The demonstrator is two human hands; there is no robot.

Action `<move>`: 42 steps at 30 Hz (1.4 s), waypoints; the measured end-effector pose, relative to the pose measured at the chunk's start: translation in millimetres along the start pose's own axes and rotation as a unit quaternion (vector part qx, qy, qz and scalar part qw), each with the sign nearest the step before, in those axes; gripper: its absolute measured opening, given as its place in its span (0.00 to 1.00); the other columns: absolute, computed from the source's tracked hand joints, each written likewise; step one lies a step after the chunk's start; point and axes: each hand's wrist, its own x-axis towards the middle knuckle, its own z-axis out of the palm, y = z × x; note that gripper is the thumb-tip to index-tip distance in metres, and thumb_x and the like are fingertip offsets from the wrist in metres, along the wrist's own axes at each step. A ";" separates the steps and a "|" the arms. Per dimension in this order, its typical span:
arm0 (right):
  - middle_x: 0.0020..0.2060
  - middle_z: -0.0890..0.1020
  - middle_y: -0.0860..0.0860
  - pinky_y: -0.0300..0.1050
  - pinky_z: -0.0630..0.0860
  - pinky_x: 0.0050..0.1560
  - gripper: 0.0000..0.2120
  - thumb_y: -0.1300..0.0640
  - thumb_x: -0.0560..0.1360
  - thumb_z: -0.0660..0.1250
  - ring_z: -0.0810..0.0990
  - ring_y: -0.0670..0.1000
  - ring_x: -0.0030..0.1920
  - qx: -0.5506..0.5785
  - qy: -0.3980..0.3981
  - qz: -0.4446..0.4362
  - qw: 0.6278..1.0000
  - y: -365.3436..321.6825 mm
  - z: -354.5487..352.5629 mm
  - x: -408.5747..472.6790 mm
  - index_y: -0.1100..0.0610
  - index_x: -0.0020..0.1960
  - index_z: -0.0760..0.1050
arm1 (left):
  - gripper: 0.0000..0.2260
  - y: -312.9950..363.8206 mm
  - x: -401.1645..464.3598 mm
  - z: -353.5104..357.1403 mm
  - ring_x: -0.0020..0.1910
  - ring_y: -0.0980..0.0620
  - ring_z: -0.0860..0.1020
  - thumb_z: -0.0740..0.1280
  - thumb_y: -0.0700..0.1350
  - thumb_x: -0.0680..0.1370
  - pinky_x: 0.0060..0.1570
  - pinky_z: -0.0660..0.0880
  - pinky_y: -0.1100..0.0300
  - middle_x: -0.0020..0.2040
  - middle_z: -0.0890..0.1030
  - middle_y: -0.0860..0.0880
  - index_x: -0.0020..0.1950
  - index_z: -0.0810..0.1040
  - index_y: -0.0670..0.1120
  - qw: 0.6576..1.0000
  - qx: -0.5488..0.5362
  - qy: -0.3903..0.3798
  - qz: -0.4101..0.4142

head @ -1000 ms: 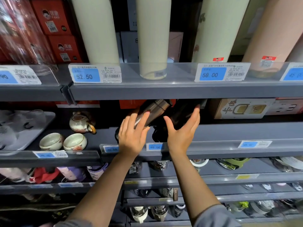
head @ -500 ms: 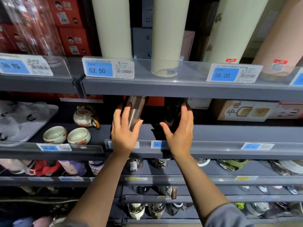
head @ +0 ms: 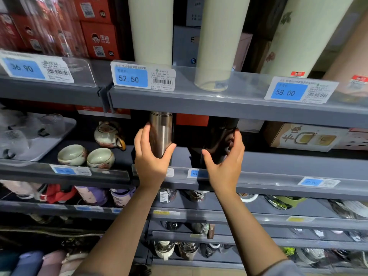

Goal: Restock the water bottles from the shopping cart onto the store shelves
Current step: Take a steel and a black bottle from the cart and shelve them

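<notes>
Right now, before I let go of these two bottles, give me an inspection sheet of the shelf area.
Surface: grey shelf, bare to the right of the bottles.
Job's things: steel bottle and black bottle, both upright, apart.
Clutter: teapot, two cups, glass tray, boxed set.
Grips: left hand holds steel bottle; right hand holds black bottle.
Cables: nothing seen.
Surroundings: tall flasks above, price tags, more bottles below.

Overhead store light falls bright on my forearms and on the price label (head: 143, 78) reading 52.50, its clear strip showing soft glare. The recess under the upper shelf (head: 229, 104) lies in deep shadow. Wide-angle distortion bends shelf edges; the corners blur.
</notes>
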 end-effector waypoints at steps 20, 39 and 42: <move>0.65 0.68 0.52 0.51 0.73 0.57 0.40 0.50 0.69 0.75 0.67 0.52 0.66 -0.088 -0.086 0.063 0.990 -14.2 12.3 -10.6 0.55 0.74 0.58 | 0.44 -15.0 2.7 -21.7 0.69 0.44 0.69 0.77 0.48 0.68 0.55 0.78 0.45 0.73 0.64 0.44 0.77 0.55 0.50 0.991 0.079 -0.110 -0.019; 0.67 0.66 0.53 0.49 0.72 0.62 0.44 0.48 0.68 0.76 0.65 0.52 0.68 -0.082 -0.104 0.069 0.989 -17.6 7.8 -13.0 0.56 0.75 0.56 | 0.45 -14.2 4.2 -27.3 0.61 0.58 0.68 0.78 0.48 0.67 0.54 0.74 0.59 0.71 0.66 0.43 0.77 0.53 0.52 0.989 0.059 -0.134 -0.030; 0.70 0.64 0.54 0.38 0.61 0.65 0.44 0.49 0.69 0.75 0.61 0.50 0.70 -0.054 -0.109 0.048 0.991 -20.4 -6.2 -21.7 0.56 0.76 0.54 | 0.44 -9.3 0.2 -36.1 0.67 0.53 0.67 0.77 0.47 0.67 0.63 0.69 0.58 0.72 0.65 0.44 0.77 0.54 0.52 0.986 0.046 -0.146 -0.059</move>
